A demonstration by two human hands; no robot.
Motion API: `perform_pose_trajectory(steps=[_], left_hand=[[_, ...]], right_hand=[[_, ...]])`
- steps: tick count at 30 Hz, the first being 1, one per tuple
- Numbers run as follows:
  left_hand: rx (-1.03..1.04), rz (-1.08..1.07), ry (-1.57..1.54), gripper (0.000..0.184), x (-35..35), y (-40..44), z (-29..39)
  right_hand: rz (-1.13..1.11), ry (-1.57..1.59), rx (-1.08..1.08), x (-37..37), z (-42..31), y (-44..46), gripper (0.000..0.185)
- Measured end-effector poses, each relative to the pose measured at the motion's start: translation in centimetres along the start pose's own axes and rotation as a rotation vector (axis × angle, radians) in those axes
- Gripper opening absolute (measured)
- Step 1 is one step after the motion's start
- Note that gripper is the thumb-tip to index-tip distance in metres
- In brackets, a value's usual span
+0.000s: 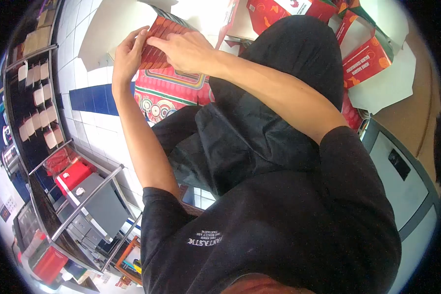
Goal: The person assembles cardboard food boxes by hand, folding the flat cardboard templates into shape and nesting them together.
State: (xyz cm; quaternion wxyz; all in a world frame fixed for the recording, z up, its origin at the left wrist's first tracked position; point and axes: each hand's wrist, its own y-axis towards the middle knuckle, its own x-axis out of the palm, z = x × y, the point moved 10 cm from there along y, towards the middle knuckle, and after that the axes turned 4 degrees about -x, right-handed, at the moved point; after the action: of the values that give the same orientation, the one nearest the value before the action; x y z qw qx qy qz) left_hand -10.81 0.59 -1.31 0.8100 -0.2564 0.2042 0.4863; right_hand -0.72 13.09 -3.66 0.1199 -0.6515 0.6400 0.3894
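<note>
A thick stack of red-printed cardboard box blanks [162,30] lies at the upper left, with the edges of many layers showing and a large white flap [105,29] spread out on its left. My left hand [127,56] is at the stack's left side, thumb and fingers pinched together at the red edges. My right hand [188,51] lies across the front of the stack, its index finger reaching to the left fingertips and the other fingers curled against the layers. Exactly what the fingertips grip is too small to make out.
Folded red boxes [365,63] with white flaps lie at the upper right. Under the stack is a patterned red mat [169,93]. My bent knee [299,54] rises between the stack and the boxes. A metal-framed rack [39,103] and a cart [93,206] stand at left, a grey cabinet [397,171] at right.
</note>
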Motion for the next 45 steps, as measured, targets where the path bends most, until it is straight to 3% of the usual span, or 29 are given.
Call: perform_pose_trajectory(steps=[7, 12, 15, 18, 21, 23, 24, 26, 29, 31, 34, 36, 38, 39, 40, 41, 42, 45], left_hand=[[0.028, 0.014, 0.167, 0.046, -0.7, -0.9, 0.6], [-0.069, 0.004, 0.039, 0.045, -1.2, -3.2, 0.9], [0.002, 0.135, 0.167, 0.036, -2.2, -4.4, 0.9], [0.159, 0.26, 0.374, 0.031, -2.7, -7.3, 4.0], [0.338, 0.531, 0.317, 0.025, -4.9, -9.3, 3.9], [0.354, 0.636, 0.298, 0.025, -5.4, -10.0, 3.0], [0.283, 0.689, 0.251, 0.029, -5.8, -10.1, 1.5], [0.204, 0.757, 0.179, 0.033, -5.5, -10.1, 0.0], [0.081, 0.738, 0.06, 0.051, -5.7, -9.6, -2.9], [0.061, 0.745, -0.04, 0.051, -5.9, -10.0, -4.1], [0.025, 0.748, -0.092, 0.051, -6.6, -10.1, -5.0], [0.102, 0.604, -0.12, 0.046, -5.2, -9.5, -4.0], [0.107, 0.605, -0.226, 0.046, -4.5, -9.0, -5.2], [0.118, 0.518, -0.282, 0.047, -3.8, -8.8, -5.0], [0.132, 0.429, -0.337, 0.047, -3.0, -8.6, -4.7], [0.225, 0.503, -0.114, 0.048, -3.4, -9.5, -3.2], [0.224, 0.512, -0.126, 0.048, -3.3, -9.6, -3.1], [0.212, 0.522, -0.07, 0.045, -2.8, -9.9, -2.8]], right_hand=[[0.064, 0.059, -0.015, -1.6, -0.5, 0.2, 0.056], [0.025, 0.082, 0.011, -3.7, -0.2, 0.7, 0.052], [0.212, 0.011, -0.015, -12.0, 0.6, 1.8, 0.044], [0.031, 0.17, 0.123, -22.8, 5.1, -2.0, 0.048], [0.061, -0.545, 0.253, -30.2, 14.6, -5.2, 0.032], [-0.197, -0.57, 0.208, -29.8, 21.7, -8.0, 0.044], [-0.271, -0.383, 0.139, -28.5, 20.2, -8.5, 0.053], [-0.444, -0.128, 0.316, -26.6, 20.5, -9.3, 0.068], [-0.671, -0.345, 0.434, -25.2, 23.1, -8.9, 0.083], [-0.736, -0.45, 0.417, -25.3, 24.3, -8.9, 0.097], [-0.658, -0.427, 0.327, -27.0, 18.9, -5.8, 0.099], [-0.607, -0.414, 0.288, -29.3, 13.7, -3.1, 0.095], [-0.604, 0.135, 0.563, -29.3, 9.0, -1.6, 0.088], [-0.614, 0.121, 0.56, -29.6, 7.4, -1.0, 0.088], [-0.49, 0.224, 0.451, -30.6, 4.9, 0.7, 0.083], [-0.363, 0.328, 0.34, -31.6, 2.5, 2.2, 0.079], [-0.371, 0.316, 0.335, -31.3, 0.7, 2.8, 0.079], [-0.235, 0.432, 0.233, -31.3, -2.5, 5.2, 0.055]])
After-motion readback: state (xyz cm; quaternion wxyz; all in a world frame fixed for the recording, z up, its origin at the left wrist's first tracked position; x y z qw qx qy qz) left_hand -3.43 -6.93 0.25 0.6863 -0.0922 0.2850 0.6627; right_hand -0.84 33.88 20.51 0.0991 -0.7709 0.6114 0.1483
